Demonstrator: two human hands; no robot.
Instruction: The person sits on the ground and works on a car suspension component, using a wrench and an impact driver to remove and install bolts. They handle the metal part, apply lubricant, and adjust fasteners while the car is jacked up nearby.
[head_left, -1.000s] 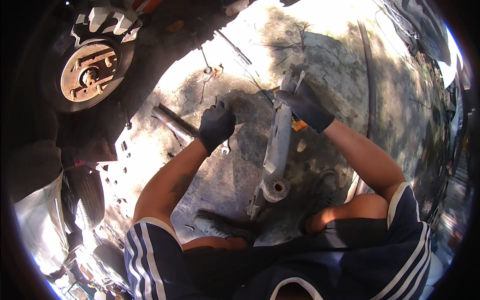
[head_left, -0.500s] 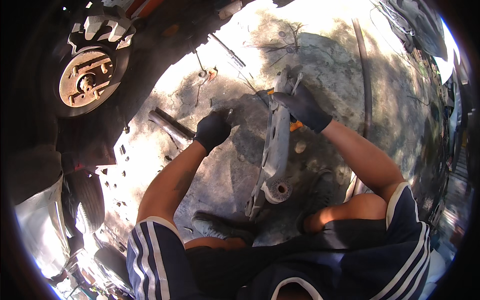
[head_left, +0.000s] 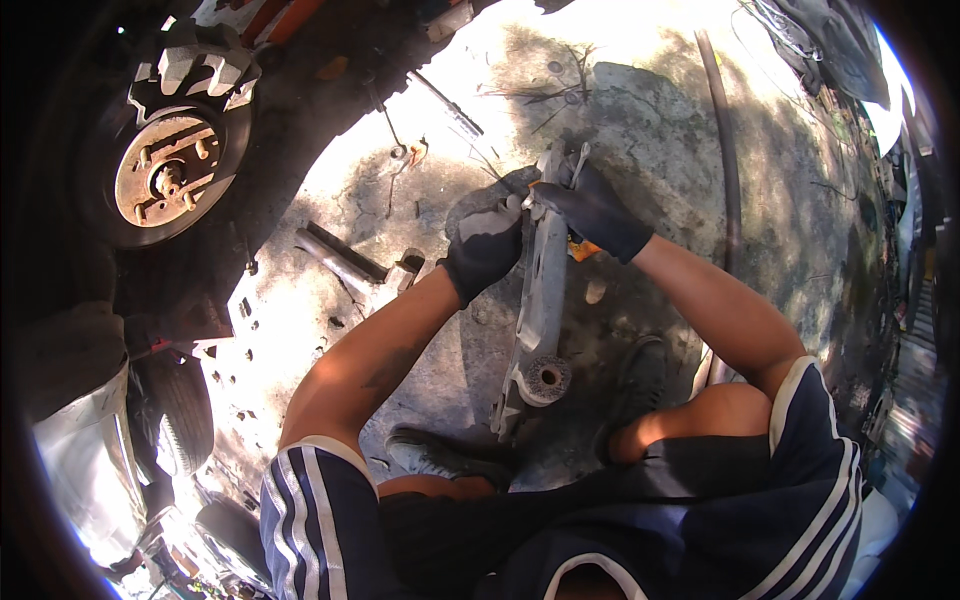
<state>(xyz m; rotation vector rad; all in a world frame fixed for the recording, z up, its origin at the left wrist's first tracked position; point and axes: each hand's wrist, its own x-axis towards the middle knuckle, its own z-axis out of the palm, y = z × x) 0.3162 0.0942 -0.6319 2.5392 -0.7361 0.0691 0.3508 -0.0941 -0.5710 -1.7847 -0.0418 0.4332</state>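
1. Outdoors on stained, sunlit concrete ground point(head_left: 660, 140), beside a car with its wheel off and the brake disc point(head_left: 165, 180) bare.
2. Right hand point(head_left: 590, 205), gloved, closed around the top end of a grey metal suspension arm point(head_left: 535, 300), fingers wrapped over its upper fork.
3. Left hand point(head_left: 485, 245), gloved, pressed against the arm's left edge just below the right hand; fingers curled, but cannot tell how far round the metal.
4. Arm held nearly upright, lower end with round bushing point(head_left: 547, 378) down by the ground between the shoes point(head_left: 440, 455).
5. Near the left hand, flat on the ground: metal bar point(head_left: 335, 260), thin rod point(head_left: 445, 100).
6. Judged progress: part already off the car and in hand; work on the bushing or refitting seemingly not yet done.
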